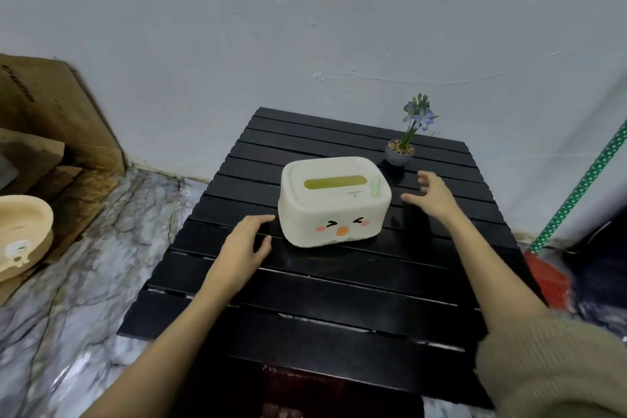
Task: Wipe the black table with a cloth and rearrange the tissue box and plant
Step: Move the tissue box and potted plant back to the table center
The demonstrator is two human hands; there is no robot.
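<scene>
A cream tissue box (334, 202) with a cartoon face and a green slot on top stands in the middle of the black slatted table (325, 299). A small potted plant (400, 149) with purple flowers sits at the table's far right corner. My left hand (246, 243) hovers just left of the box, fingers apart, holding nothing. To the right of the box, my right hand (432, 195) is spread open, a short gap away from it. No cloth is in view.
Cardboard boxes (51, 112) lean against the wall at the left, with a beige bowl (20, 237) in front of them. A green dotted pole (576, 187) and a red item (546, 278) stand right of the table. The floor is marbled.
</scene>
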